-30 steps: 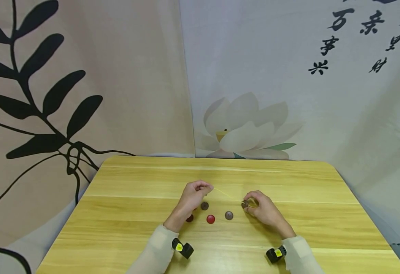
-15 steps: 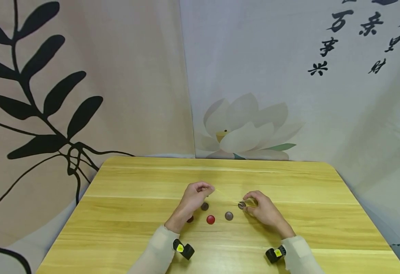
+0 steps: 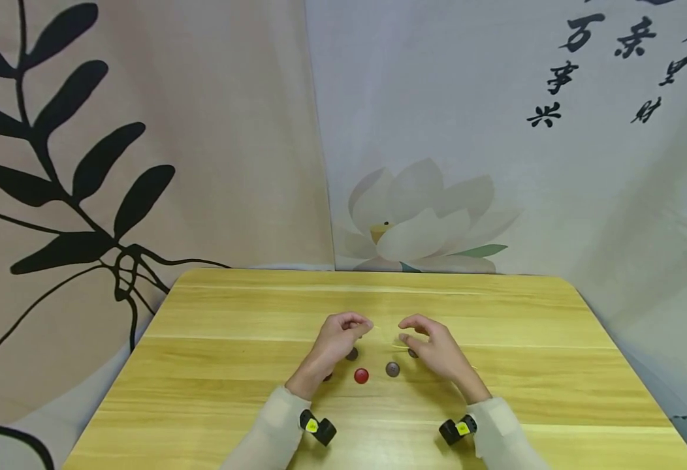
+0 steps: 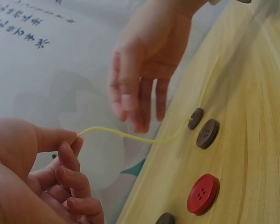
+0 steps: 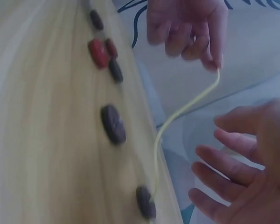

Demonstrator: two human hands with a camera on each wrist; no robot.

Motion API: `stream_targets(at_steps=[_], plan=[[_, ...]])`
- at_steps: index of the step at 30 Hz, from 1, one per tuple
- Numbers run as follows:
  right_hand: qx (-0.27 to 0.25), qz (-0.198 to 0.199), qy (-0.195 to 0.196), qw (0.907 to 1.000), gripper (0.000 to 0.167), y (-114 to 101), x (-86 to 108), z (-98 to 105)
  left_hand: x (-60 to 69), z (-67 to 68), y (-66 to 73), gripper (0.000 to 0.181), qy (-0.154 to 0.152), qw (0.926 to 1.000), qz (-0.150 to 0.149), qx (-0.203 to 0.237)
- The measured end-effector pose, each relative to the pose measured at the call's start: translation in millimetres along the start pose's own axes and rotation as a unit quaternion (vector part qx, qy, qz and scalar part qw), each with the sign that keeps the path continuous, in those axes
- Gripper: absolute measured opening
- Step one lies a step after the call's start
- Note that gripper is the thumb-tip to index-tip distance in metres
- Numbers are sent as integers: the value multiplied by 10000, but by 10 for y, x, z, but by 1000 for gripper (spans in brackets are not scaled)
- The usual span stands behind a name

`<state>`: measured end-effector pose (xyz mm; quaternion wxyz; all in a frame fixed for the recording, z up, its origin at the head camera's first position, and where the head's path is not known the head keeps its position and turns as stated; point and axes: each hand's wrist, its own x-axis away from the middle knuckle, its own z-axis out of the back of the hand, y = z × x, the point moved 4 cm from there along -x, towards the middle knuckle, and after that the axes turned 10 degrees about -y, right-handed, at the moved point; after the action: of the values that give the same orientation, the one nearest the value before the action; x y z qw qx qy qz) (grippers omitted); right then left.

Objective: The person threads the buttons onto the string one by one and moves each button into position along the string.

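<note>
My left hand (image 3: 337,336) pinches one end of a yellow cord (image 4: 154,141) between thumb and index finger. The cord sags to a brown button (image 4: 195,118) that it passes through; its tail trails beyond over the table. That button appears to stand on edge at the wood surface. My right hand (image 3: 434,346) hovers beside the cord, fingers spread and relaxed, holding nothing; in the head view it partly covers the threaded button. Close to that button lies a second brown button (image 4: 208,134), and nearer my left hand a red button (image 4: 203,194).
The buttons lie on a wooden table (image 3: 232,391). More dark buttons, one of them a brown button (image 3: 352,354), lie near and under my left hand. A smaller reddish button (image 5: 111,47) shows in the right wrist view. Printed curtains (image 3: 249,163) hang behind the table.
My right hand has let go of the threaded button and moved left, towards my left hand. The button now sits lower, at the table. My left hand has shifted slightly right, still pinching the cord.
</note>
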<state>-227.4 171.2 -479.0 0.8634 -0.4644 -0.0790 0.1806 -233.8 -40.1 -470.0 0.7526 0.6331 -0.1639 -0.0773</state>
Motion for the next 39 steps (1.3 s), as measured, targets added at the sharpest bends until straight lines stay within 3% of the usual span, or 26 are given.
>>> stream_targets(at_steps=[14,28,34,39], plan=[[-488,470,-481,9965,16,-247,-141,-165,-15,-48,32,17,-135,9997,-18,-226],[-191,181,-350,9990,12,-215,-141,-116,-37,-100,22,15,-241,9992,18,-321],[-296,-156,-161,9993,13,-122,-137,-20,-60,-146,-28,16,-585,9975,223,-324],[-523,-297,-107,9981,17,-29,-158,27,-105,-211,-49,20,-902,9926,316,-751]])
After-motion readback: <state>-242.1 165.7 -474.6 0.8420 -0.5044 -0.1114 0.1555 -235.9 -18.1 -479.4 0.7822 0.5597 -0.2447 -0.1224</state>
